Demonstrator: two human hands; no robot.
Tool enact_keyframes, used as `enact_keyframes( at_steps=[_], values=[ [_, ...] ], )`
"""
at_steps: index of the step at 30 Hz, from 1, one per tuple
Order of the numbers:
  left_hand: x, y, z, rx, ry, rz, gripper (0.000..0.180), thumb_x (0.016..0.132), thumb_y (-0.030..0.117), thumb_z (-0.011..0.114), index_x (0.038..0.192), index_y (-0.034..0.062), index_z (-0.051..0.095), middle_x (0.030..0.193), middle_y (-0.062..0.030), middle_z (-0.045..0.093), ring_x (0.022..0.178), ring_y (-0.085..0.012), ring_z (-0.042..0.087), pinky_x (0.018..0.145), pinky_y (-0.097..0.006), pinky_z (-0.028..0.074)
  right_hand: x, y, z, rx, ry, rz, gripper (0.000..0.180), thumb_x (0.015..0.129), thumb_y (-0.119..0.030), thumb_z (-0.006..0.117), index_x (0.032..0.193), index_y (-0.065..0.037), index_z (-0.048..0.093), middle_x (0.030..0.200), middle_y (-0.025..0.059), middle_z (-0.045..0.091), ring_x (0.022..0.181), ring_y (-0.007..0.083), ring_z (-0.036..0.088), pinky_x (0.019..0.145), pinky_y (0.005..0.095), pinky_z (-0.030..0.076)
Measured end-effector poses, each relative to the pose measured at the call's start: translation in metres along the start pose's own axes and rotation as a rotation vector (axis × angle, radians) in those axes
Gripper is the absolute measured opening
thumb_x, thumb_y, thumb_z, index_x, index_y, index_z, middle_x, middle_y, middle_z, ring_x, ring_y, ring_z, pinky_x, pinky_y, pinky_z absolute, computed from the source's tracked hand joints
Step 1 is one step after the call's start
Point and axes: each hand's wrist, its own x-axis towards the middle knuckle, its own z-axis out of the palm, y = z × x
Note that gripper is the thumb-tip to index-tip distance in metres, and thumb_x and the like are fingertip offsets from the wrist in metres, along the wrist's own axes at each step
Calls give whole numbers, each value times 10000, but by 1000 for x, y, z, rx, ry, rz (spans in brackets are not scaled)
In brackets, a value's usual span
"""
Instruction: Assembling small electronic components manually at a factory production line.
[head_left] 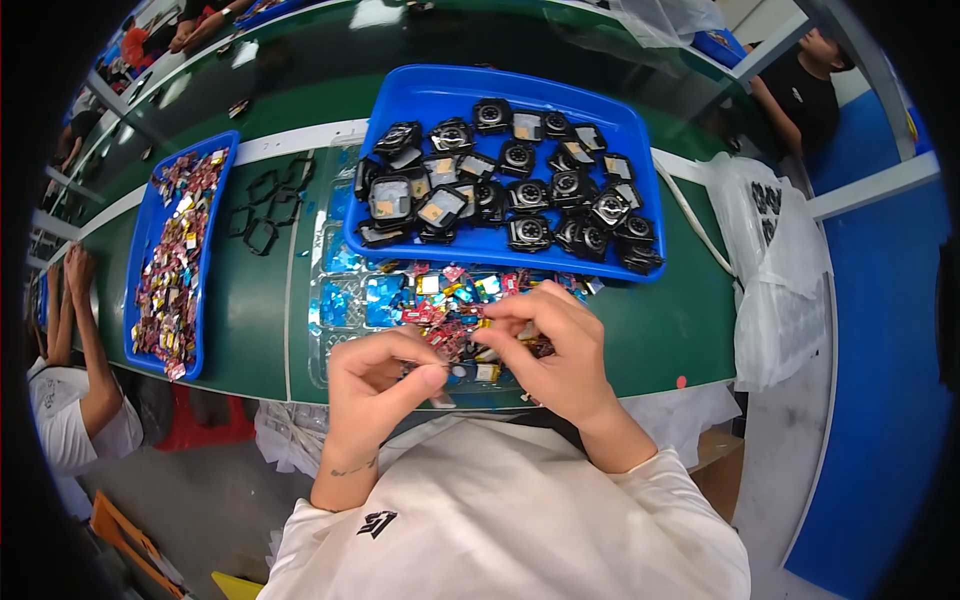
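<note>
My left hand (385, 380) is closed in a pinch, thumb against forefinger. At its fingertips shows a small electronic part (459, 371) with a round silvery face. Just right of it, my right hand (560, 350) has its thumb and fingers curled together over the heap; whatever is in that pinch is too small to make out. Beneath both hands lies a pile of small red, blue and yellow electronic pieces (430, 313), partly hidden by them. A clear plastic tray (318, 345) with compartments lies under the pile.
Beyond my hands, a blue tray (655, 190) holds many black watch-like cases (528, 193). A narrower blue tray (130, 300) of colourful parts stands left, near several black frames (262, 237). White plastic wrap (780, 300) hangs at the right table edge. Other people sit left (85, 410) and far right (800, 100).
</note>
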Motion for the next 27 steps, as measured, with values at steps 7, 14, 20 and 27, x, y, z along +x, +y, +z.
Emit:
enact_keyframes(
  at_steps=[7,14,20,27],
  values=[
    [-3,-6,-7,80,-26,106,70,757,-43,679,814,-81,664,725,-129,629,611,-159,587,553,-244,448,-1,5,-39,-419,58,-143,444,701,41,615,1137,-28,567,1089,135,558,922,301,541,811,377,449],
    [-3,-7,-5,47,-53,68,92,754,-33,691,832,-79,670,729,-127,630,615,-158,588,579,-238,445,-14,31,-105,-961,150,66,422,715,63,564,1108,-76,630,1266,99,523,1101,315,461,952,397,371],
    [-4,-6,-4,68,-48,29,83,745,-39,695,822,-63,673,793,-130,633,700,-151,586,621,-237,448,-7,44,-109,-628,368,69,225,829,16,554,1035,-25,632,1137,113,610,1056,259,535,906,364,425],
    [-4,0,-1,203,5,150,72,699,-57,688,760,-24,667,952,-139,619,748,-138,561,675,-237,435,3,5,-54,554,407,269,305,868,63,514,1170,32,493,916,112,593,800,207,648,651,284,544]
  ],
)
